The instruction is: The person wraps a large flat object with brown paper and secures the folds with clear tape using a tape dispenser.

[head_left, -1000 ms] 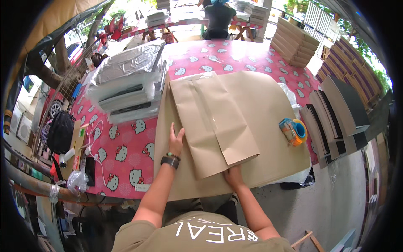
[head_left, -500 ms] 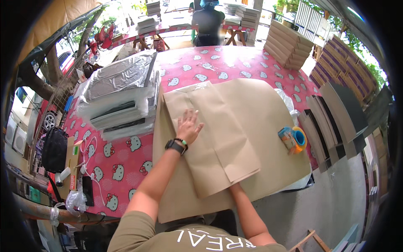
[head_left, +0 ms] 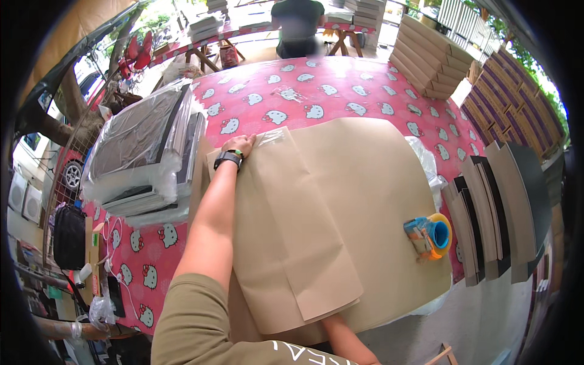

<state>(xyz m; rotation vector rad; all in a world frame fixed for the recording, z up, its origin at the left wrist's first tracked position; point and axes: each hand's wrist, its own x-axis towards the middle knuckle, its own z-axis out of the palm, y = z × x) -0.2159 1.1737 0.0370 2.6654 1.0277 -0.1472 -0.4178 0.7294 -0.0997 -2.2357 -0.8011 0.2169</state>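
A folded brown paper wrapper (head_left: 277, 225) lies slanted on a larger sheet of brown paper (head_left: 377, 176), a strip of clear tape (head_left: 272, 138) shining at its far end. At that far end's left corner, my left hand (head_left: 240, 145) has its fingers curled in on the paper edge, a dark watch and a beaded bracelet on the wrist. My right forearm (head_left: 344, 340) reaches in at the wrapper's near end; the paper hides that hand and its fingers. To the right, on the sheet, sits a tape dispenser (head_left: 429, 236) in blue and orange.
Plastic-wrapped dark panels (head_left: 137, 146) are stacked at left. Brown wrapped packages (head_left: 429, 58) stand far right, with cartons (head_left: 517, 100) beyond. Grey and black boards (head_left: 493, 207) line the right edge. Across the pink patterned table (head_left: 304, 97), a person (head_left: 297, 27) is at another table.
My left hand has slid from the wrapper's middle up to its far left corner, and its spread fingers have curled. My right hand stays under the near end. The view has shifted.
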